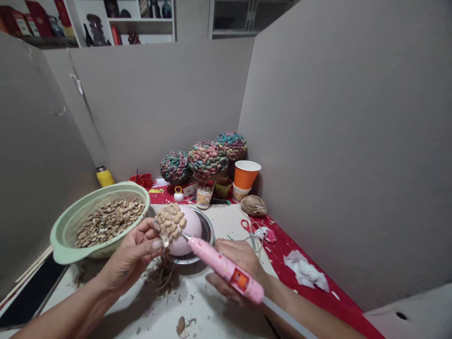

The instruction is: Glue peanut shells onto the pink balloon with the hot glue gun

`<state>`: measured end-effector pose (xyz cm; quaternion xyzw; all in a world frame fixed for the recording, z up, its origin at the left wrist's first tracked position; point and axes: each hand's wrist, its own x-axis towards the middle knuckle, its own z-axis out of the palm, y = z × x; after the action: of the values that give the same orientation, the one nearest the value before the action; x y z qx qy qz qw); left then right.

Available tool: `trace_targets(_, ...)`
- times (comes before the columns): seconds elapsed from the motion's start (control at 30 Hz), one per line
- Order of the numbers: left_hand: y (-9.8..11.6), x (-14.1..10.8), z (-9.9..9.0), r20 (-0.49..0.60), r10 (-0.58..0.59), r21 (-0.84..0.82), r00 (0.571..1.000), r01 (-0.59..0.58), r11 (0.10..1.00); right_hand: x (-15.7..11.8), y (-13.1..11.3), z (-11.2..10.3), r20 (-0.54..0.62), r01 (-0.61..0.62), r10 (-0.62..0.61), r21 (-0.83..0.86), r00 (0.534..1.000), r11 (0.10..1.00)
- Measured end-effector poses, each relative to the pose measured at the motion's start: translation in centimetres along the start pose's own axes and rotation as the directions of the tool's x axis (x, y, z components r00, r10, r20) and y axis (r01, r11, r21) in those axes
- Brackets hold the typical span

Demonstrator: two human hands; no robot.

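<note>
A pale pink balloon (192,223) rests in a round metal bowl (211,235), its upper left covered with peanut shells (172,216). My left hand (136,252) is closed at the balloon's left side, pinching a pale piece of peanut shell (165,241) between thumb and fingers. In my right hand (243,261) is a pink hot glue gun (215,259), gripped around its body. Its metal tip points at the lower edge of the shells. A whitish glue stick (287,320) sticks out from its back end.
On the left stands a green colander (60,245) full of peanut shells. Behind are several colourful shell-covered balls (208,160), an orange cup (246,175) and a twine coil (253,205). Red-handled scissors (246,226) and crumpled tissue (305,268) lie right. Grey partitions enclose the table.
</note>
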<state>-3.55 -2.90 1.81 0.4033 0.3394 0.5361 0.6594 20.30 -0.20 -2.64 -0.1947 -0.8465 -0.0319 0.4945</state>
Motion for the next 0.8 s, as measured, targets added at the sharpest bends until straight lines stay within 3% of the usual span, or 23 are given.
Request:
trace_targets(0.13, 2.3, -0.4, -0.5, -0.062, 0.130, 0.020, 0.990, -0.129, 0.991, -0.5, 2.5, -1.8, 0.060, -0.172, 0.183, -0.155, 0.981, 0.973)
trace_targets(0.2, 3.1, -0.5, -0.8, -0.082, 0.186, 0.034, 0.979, -0.184, 0.982, -0.9, 4.0, -2.4, 0.209, -0.360, 0.433, -0.312, 0.877, 0.879)
trace_targets(0.27, 3.5, -0.6, -0.9, -0.096, 0.213, 0.042, 0.972, -0.210, 0.977, -1.2, 5.4, -2.8, 0.332, -0.483, 0.640, -0.445, 0.693, 0.754)
trace_targets(0.3, 3.6, -0.7, -1.0, -0.101, 0.221, 0.044, 0.970, -0.218, 0.975, -1.4, 6.0, -2.9, 0.367, -0.507, 0.691, -0.484, 0.623, 0.714)
trace_targets(0.37, 3.8, -0.7, -1.1, -0.103, 0.232, 0.046, 0.967, -0.228, 0.973, -1.7, 7.1, -2.8, 0.404, -0.518, 0.734, -0.526, 0.545, 0.674)
trace_targets(0.47, 3.8, -0.6, -1.1, -0.100, 0.245, 0.055, 0.964, -0.240, 0.969, -2.2, 8.3, -2.4, 0.446, -0.511, 0.760, -0.564, 0.473, 0.649)
trace_targets(0.57, 3.8, -0.5, -1.2, -0.100, 0.242, 0.075, 0.965, -0.235, 0.969, -2.4, 8.8, -2.2, 0.501, -0.495, 0.751, -0.565, 0.430, 0.660)
trace_targets(0.67, 3.7, -0.4, -1.4, -0.092, 0.239, 0.108, 0.967, -0.229, 0.967, -1.9, 8.8, -2.8, 0.544, -0.479, 0.727, -0.548, 0.419, 0.686)
trace_targets(0.73, 3.5, -0.2, -1.6, -0.093, 0.242, 0.147, 0.966, -0.227, 0.963, -1.0, 8.5, -3.5, 0.545, -0.472, 0.711, -0.533, 0.444, 0.703)
trace_targets(0.8, 3.2, 0.0, -1.8, -0.096, 0.251, 0.201, 0.963, -0.228, 0.953, 0.3, 8.0, -4.2, 0.526, -0.466, 0.687, -0.504, 0.502, 0.727)
